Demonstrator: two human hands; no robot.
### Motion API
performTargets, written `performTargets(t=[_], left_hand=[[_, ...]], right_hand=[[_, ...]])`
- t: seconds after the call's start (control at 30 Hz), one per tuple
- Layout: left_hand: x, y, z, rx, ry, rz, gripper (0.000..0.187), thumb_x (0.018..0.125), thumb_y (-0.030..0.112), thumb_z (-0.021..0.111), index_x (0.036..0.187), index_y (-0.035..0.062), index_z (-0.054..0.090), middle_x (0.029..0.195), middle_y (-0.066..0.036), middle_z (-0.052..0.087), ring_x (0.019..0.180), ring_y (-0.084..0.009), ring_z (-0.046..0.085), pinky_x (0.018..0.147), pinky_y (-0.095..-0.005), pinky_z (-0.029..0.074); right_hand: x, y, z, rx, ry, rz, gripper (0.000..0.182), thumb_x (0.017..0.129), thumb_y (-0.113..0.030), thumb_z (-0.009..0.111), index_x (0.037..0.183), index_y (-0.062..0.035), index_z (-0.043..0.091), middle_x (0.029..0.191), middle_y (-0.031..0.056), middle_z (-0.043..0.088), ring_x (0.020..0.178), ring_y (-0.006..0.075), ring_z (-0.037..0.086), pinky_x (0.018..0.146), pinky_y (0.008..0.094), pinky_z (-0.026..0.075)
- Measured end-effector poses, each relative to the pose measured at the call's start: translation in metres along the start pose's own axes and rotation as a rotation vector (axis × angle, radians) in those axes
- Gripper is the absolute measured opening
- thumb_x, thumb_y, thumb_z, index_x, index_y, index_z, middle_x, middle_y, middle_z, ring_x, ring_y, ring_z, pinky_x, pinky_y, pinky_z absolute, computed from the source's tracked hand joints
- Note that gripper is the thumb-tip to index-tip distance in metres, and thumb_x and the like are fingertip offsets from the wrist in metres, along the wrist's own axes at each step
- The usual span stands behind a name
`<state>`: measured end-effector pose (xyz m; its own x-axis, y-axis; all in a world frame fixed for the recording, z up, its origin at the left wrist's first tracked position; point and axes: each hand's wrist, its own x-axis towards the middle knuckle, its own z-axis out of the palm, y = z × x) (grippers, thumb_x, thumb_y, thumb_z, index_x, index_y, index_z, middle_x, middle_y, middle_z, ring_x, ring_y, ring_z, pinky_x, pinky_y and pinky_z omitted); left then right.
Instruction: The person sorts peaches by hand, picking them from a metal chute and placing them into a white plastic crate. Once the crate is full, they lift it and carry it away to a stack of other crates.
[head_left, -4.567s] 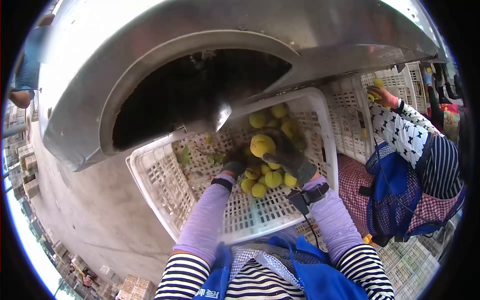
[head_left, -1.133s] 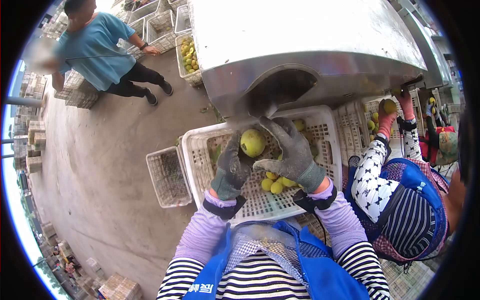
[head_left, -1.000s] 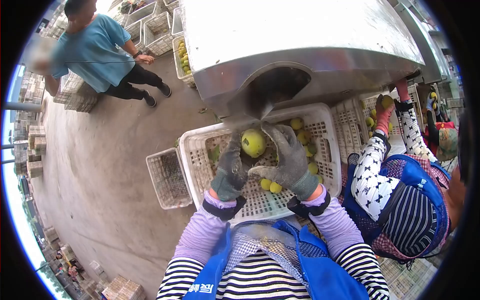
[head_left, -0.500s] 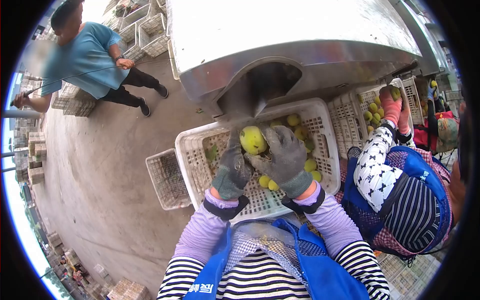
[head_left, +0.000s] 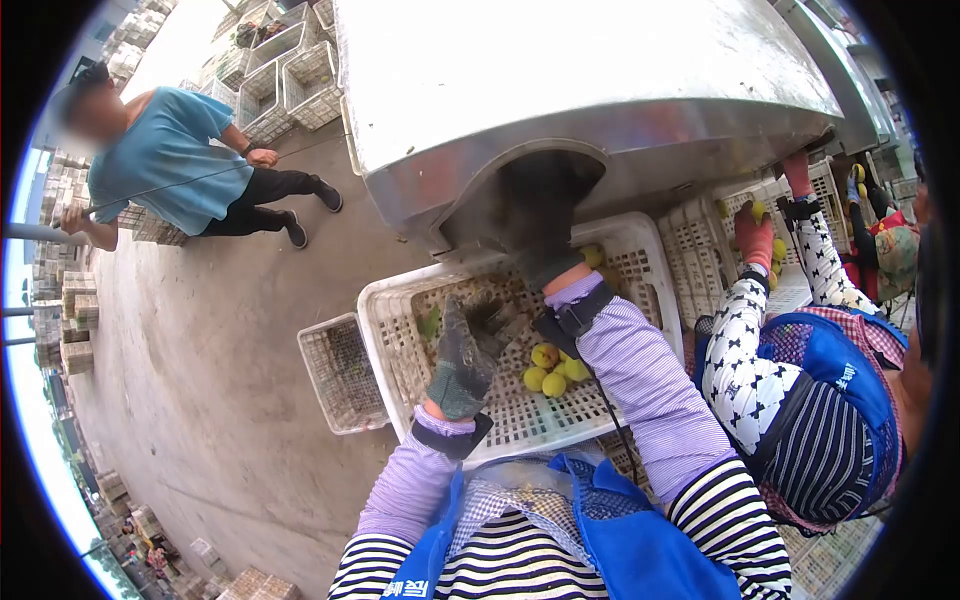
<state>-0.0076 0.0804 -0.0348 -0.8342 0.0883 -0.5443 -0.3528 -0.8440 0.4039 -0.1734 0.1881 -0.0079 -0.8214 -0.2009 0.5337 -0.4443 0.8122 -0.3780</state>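
Right hand (head_left: 535,215): reached into metal chute (head_left: 600,90), grip hidden. Left hand (head_left: 462,350): gloved, loosely open, empty, over white crate (head_left: 395,330); yellow fruit (head_left: 550,368) nearby.

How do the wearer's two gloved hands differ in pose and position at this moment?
The right hand is stretched forward into the dark opening of the metal machine, while the left hand hangs back over the white crate. The right hand is largely lost in shadow, so its grip cannot be judged; the left hand is plainly seen, fingers loosely spread and empty. Both wear grey gloves and purple sleeves.
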Motion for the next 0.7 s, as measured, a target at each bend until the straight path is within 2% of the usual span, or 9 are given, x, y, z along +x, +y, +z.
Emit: performTargets(t=[0.1, 0.23, 0.33, 0.43, 0.47, 0.57, 0.6, 0.67, 0.7], left_hand=[[0.011, -0.014, -0.018, -0.008, 0.015, 0.040, 0.061, 0.097, 0.053, 0.051, 0.133, 0.0038, 0.047, 0.122, -0.016, 0.053, 0.113, -0.0308, 0.054, 0.102, -0.0502, 0.044], [0.025, -0.041, -0.057, 0.176, 0.216, -0.066, 0.055, 0.099, 0.046, 0.051, 0.138, 0.0071, 0.044, 0.131, -0.013, 0.051, 0.118, -0.0272, 0.052, 0.102, -0.0450, 0.041], [0.038, -0.082, -0.108, 0.563, 0.157, -0.124, 0.046, 0.101, 0.036, 0.051, 0.138, 0.0090, 0.047, 0.144, -0.009, 0.047, 0.126, -0.0225, 0.049, 0.102, -0.0405, 0.040], [0.105, -0.178, -0.182, 1.092, 0.035, 0.172, 0.048, 0.099, 0.034, 0.055, 0.138, 0.0072, 0.048, 0.143, -0.010, 0.049, 0.129, -0.0223, 0.048, 0.103, -0.0371, 0.039], [0.106, -0.173, -0.156, 1.164, 0.082, 0.207, 0.052, 0.096, 0.031, 0.059, 0.139, 0.0052, 0.046, 0.140, -0.013, 0.051, 0.126, -0.0236, 0.049, 0.104, -0.0349, 0.038], [0.160, -0.202, -0.152, 0.868, 0.109, 0.449, 0.052, 0.096, 0.032, 0.060, 0.139, 0.0063, 0.046, 0.138, -0.016, 0.052, 0.127, -0.0255, 0.049, 0.105, -0.0369, 0.039], [0.177, -0.215, -0.158, 0.985, 0.202, 0.580, 0.051, 0.096, 0.032, 0.059, 0.139, 0.0068, 0.046, 0.138, -0.016, 0.051, 0.127, -0.0269, 0.050, 0.104, -0.0379, 0.039], [0.202, -0.226, -0.163, 1.215, 0.394, 0.839, 0.050, 0.096, 0.032, 0.056, 0.139, 0.0078, 0.046, 0.138, -0.017, 0.050, 0.125, -0.0297, 0.051, 0.103, -0.0400, 0.040], [0.203, -0.221, -0.166, 1.460, 0.321, 0.786, 0.047, 0.095, 0.032, 0.056, 0.136, 0.0082, 0.049, 0.137, -0.017, 0.052, 0.124, -0.0308, 0.051, 0.102, -0.0407, 0.041]], right_hand=[[0.013, -0.009, -0.038, 0.179, -0.049, 0.090, 0.035, 0.076, -0.028, 0.079, 0.102, -0.0091, 0.065, 0.096, 0.0119, 0.066, 0.084, 0.0343, 0.065, 0.072, 0.0434, 0.052], [-0.062, 0.028, -0.057, 0.352, -0.138, 0.229, 0.032, 0.086, -0.037, 0.068, 0.097, -0.0070, 0.067, 0.089, 0.0141, 0.068, 0.083, 0.0352, 0.066, 0.072, 0.0449, 0.052], [-0.178, 0.099, -0.024, -0.176, -0.398, 0.519, 0.038, 0.086, -0.042, 0.065, 0.101, -0.0073, 0.068, 0.093, 0.0158, 0.068, 0.091, 0.0344, 0.067, 0.079, 0.0449, 0.053], [-0.236, 0.120, -0.008, -0.393, -0.661, 0.551, 0.036, 0.087, -0.035, 0.063, 0.111, -0.0087, 0.066, 0.108, 0.0146, 0.067, 0.099, 0.0325, 0.066, 0.087, 0.0433, 0.053], [-0.247, 0.124, 0.004, -0.384, -0.606, 0.480, 0.036, 0.087, -0.034, 0.063, 0.112, -0.0085, 0.064, 0.111, 0.0147, 0.066, 0.102, 0.0321, 0.065, 0.089, 0.0430, 0.052], [-0.274, 0.140, 0.056, -0.215, -0.307, 0.287, 0.038, 0.087, -0.032, 0.063, 0.116, -0.0071, 0.060, 0.117, 0.0158, 0.063, 0.109, 0.0318, 0.062, 0.093, 0.0431, 0.050], [-0.274, 0.137, 0.068, -0.098, -0.230, 0.290, 0.038, 0.087, -0.030, 0.063, 0.117, -0.0066, 0.059, 0.118, 0.0163, 0.062, 0.110, 0.0321, 0.061, 0.094, 0.0435, 0.049], [-0.255, 0.113, 0.079, 0.273, -0.237, 0.584, 0.035, 0.091, -0.025, 0.059, 0.120, -0.0058, 0.058, 0.117, 0.0173, 0.062, 0.108, 0.0341, 0.060, 0.093, 0.0452, 0.048], [-0.249, 0.105, 0.080, 0.071, -0.349, 0.543, 0.038, 0.090, -0.027, 0.061, 0.121, -0.0059, 0.057, 0.118, 0.0178, 0.061, 0.110, 0.0345, 0.059, 0.094, 0.0455, 0.047]])
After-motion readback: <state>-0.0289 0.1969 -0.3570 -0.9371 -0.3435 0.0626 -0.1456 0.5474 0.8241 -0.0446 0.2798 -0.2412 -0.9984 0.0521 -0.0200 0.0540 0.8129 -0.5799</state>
